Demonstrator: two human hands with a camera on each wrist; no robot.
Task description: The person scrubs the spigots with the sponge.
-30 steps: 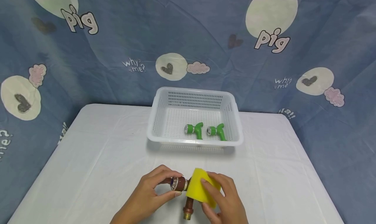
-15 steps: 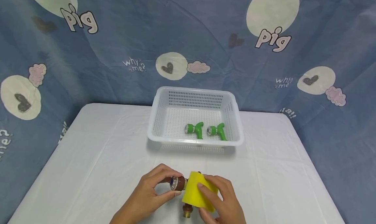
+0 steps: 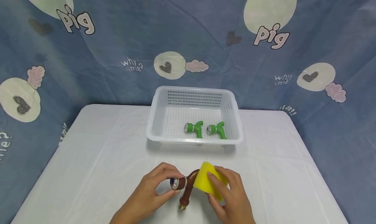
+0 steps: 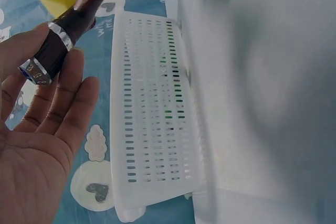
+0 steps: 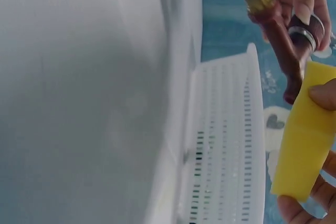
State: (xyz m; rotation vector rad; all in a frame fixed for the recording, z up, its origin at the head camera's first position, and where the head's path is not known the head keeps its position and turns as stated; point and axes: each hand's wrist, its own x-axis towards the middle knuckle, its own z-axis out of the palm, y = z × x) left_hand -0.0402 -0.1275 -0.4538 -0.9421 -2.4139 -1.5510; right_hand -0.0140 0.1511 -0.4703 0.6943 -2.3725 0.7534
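Observation:
In the head view my left hand pinches the round head of a brown hose nozzle between thumb and fingers. The nozzle is held above the table, its brass threaded end pointing toward me. A bent yellow sponge is in my right hand, gripped by thumb and fingertips, at the nozzle's right beside its curved far end. From the right wrist view, the sponge hangs near the nozzle's tip; I cannot tell whether they touch. The left wrist view shows my left palm turned upward under the nozzle's head.
A white perforated basket stands at the back of the white-covered table. Inside it lie two green nozzles, a left one and a right one. A blue printed curtain hangs behind the table.
My right hand and the sponge moved slightly down-left over the nozzle, then up and right off its body, uncovering it. The nozzle's brass end shifted slightly up and left; my left hand keeps its grip.

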